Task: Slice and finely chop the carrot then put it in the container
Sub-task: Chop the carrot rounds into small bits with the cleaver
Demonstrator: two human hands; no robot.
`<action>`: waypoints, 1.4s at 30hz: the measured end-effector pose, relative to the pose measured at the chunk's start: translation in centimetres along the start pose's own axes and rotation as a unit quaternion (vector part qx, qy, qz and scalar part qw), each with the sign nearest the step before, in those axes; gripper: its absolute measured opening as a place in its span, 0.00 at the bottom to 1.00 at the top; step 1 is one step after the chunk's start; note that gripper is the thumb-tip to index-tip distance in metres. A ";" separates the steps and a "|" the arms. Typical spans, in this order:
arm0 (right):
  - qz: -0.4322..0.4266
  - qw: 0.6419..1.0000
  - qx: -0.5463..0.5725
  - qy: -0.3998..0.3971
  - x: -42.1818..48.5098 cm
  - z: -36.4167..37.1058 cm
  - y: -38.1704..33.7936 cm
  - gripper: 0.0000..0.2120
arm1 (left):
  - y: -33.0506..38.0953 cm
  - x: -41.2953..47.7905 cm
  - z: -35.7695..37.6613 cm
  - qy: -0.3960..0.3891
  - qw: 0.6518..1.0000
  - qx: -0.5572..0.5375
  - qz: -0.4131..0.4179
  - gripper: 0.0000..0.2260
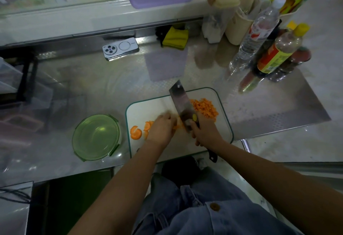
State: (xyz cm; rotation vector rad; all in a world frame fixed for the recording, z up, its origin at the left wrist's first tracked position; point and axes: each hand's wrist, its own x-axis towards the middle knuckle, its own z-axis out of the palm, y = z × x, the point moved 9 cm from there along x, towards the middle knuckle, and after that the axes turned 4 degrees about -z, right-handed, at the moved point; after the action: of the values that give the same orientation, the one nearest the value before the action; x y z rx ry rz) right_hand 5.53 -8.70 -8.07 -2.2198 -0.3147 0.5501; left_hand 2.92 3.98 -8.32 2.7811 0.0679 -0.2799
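Board [148,108]: carrot [177,126] between left fingers [165,117] and knife [181,103]

- Knife [182,104] in my right hand [205,132]: bare metal blade with a dull sheen.
- Board [148,108] beneath my grip: smooth, matt white plastic.
- Container [96,137] left of my grip: glossy, see-through green.
- Counter [259,108] all around: shiny, patterned steel.

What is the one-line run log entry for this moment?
stage: chopping | right hand: holds cleaver | left hand: holds carrot piece | chopped pile: on cutting board | green container: no carrot

A steel counter [111,78] bears a white cutting board [146,110], green container [96,136], phone [120,48], yellow cloth [175,38] and bottles [259,30].
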 end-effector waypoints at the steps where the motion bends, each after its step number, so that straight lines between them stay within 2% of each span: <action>1: -0.001 1.000 -0.014 -0.002 0.0 0.1 -0.1 0.09 | -0.4 -0.1 0.0 0.006 1.000 -0.009 -0.018 0.06; 5: -0.026 0.996 -0.079 -0.013 -0.4 0.6 -0.9 0.12 | -1.3 -0.9 -0.2 0.030 0.996 -0.032 -0.080 0.08; 9: -0.070 0.986 -0.149 0.004 -0.9 0.8 -1.7 0.13 | -1.6 -1.4 -0.4 0.060 0.991 -0.054 -0.103 0.12; 15: -0.048 0.974 -0.221 -0.015 -1.5 2.4 -0.8 0.11 | -2.1 -1.5 -0.2 0.072 0.990 -0.057 -0.108 0.07; 19: -0.033 0.976 -0.214 -0.026 -0.9 3.3 -1.1 0.11 | -2.3 -1.5 0.2 0.068 0.988 -0.074 -0.115 0.05; 23: -0.050 0.980 -0.193 -0.016 0.3 3.3 -1.8 0.16 | -2.3 -1.6 0.2 0.066 0.988 -0.084 -0.111 0.06; 27: -0.078 0.983 -0.167 0.023 0.1 2.2 -2.3 0.16 | -2.5 -1.8 0.0 0.068 0.988 -0.088 -0.108 0.10; 30: -0.091 0.981 -0.168 0.020 -0.6 2.3 -2.4 0.17 | -2.6 -2.1 -0.2 0.078 0.986 -0.103 -0.109 0.13; 33: -0.086 0.981 -0.175 0.003 -1.1 2.7 -2.4 0.16 | -2.6 -2.2 -0.1 0.074 0.985 -0.101 -0.117 0.09; 42: -0.050 0.981 -0.185 -0.031 -0.5 4.2 -2.4 0.14 | -3.3 -2.0 0.7 0.070 0.974 -0.141 -0.163 0.05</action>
State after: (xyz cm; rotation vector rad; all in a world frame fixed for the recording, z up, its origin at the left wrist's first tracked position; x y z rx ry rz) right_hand 2.91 -4.58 -8.53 -2.5286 -0.5991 0.5412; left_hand 0.61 6.78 -9.69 2.4930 0.5574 -0.1388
